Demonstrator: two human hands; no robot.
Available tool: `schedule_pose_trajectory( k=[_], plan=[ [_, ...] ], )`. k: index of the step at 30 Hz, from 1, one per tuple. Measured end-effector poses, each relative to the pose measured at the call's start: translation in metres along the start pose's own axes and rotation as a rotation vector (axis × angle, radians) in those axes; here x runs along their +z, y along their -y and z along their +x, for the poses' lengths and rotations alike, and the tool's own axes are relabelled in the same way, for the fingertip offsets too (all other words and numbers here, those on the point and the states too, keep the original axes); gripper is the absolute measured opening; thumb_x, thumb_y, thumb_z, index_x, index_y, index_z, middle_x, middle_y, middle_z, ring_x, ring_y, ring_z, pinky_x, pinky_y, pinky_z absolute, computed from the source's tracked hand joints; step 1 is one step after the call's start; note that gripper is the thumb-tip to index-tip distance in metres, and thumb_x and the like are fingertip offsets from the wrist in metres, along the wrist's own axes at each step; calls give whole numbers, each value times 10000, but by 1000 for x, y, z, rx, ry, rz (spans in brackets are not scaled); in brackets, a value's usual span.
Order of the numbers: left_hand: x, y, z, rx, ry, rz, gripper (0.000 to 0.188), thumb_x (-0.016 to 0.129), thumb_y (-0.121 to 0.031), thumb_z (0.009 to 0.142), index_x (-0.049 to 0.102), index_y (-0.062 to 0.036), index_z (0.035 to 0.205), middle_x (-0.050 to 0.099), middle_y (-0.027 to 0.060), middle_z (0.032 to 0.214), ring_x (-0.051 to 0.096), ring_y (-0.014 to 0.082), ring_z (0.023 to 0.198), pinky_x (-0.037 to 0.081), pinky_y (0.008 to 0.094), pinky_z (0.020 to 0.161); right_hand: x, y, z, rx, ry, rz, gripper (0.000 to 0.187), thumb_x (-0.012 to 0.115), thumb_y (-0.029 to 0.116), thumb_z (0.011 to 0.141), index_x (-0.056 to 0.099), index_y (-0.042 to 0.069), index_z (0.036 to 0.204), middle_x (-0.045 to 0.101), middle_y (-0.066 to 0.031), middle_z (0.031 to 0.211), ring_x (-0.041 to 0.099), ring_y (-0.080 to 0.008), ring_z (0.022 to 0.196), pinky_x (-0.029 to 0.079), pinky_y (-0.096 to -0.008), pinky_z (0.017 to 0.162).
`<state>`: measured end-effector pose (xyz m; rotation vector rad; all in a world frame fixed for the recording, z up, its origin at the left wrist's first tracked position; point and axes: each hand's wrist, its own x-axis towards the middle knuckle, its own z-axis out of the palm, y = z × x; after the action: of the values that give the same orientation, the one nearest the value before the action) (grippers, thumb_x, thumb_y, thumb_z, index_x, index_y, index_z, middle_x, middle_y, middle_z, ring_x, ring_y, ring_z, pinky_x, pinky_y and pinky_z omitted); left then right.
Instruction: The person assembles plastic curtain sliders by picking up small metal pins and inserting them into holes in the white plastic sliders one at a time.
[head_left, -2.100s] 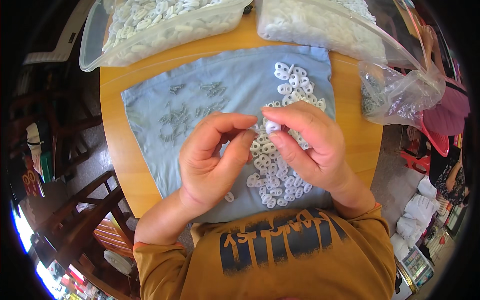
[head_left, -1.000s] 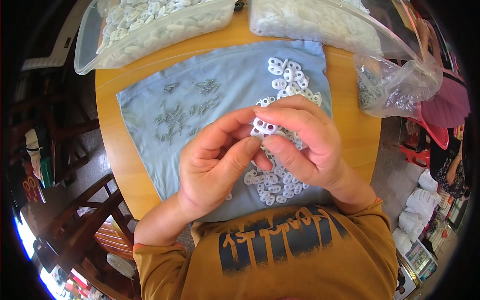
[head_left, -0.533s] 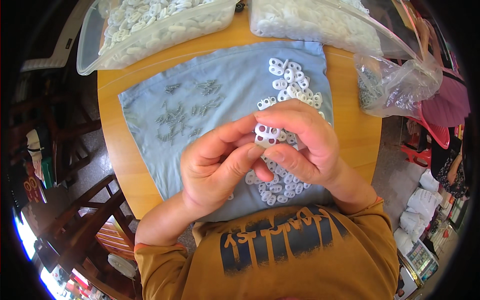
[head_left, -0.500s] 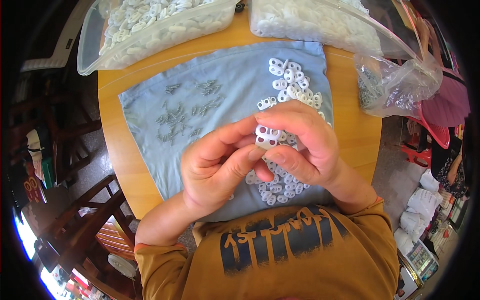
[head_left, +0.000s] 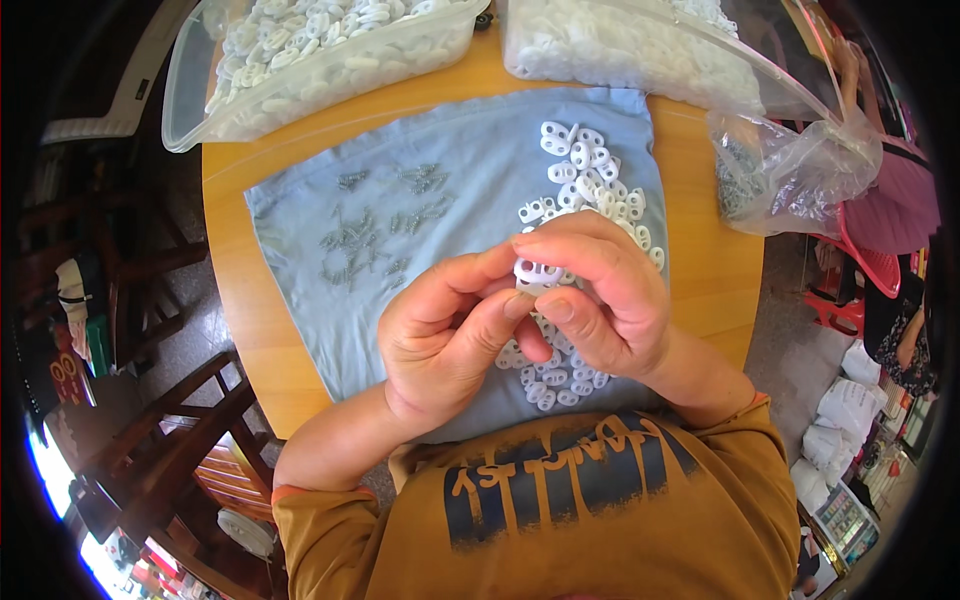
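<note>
A white plastic two-hole cord lock is pinched between my two hands, above the blue cloth. The fingers and thumb of my left hand close on its left side. My right hand presses from the other side with thumb and forefinger, the two thumbs almost meeting. Loose white cord lock pieces lie on the cloth under and beyond my hands, and my fingers hide part of this pile. To the left, several small metal springs are spread in loose clusters.
The blue cloth covers much of the round wooden table. Two clear plastic tubs of white parts stand at the back. A clear bag of metal springs sits at the right edge. Another person's arm shows at far right.
Both hands have pressed closer around the cord lock, whose lower part is now more covered by the thumbs. My left hand has shifted slightly right.
</note>
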<state>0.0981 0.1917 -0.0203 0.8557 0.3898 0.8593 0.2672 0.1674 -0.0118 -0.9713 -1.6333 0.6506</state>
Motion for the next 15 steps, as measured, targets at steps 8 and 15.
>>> schedule_pose_trajectory(
  k=[8, 15],
  plan=[
    [4, 4, -1, 18, -29, -10, 335, 517, -2, 904, 463, -8, 1235, 617, 139, 982, 614, 148, 707, 525, 254, 643, 4, -1, -2, 36, -28, 81, 261, 581, 121, 876, 548, -15, 1096, 576, -119, 903, 559, -215, 738, 463, -282, 617],
    [5, 3, -2, 11, -12, -24, 315, 520, 3, 901, 465, -2, 1211, 614, 142, 970, 616, 156, 714, 527, 256, 648, 6, 3, -5, 131, -5, 150, 242, 505, 153, 928, 499, -1, 1113, 557, -94, 888, 509, -186, 708, 442, -294, 630]
  ],
)
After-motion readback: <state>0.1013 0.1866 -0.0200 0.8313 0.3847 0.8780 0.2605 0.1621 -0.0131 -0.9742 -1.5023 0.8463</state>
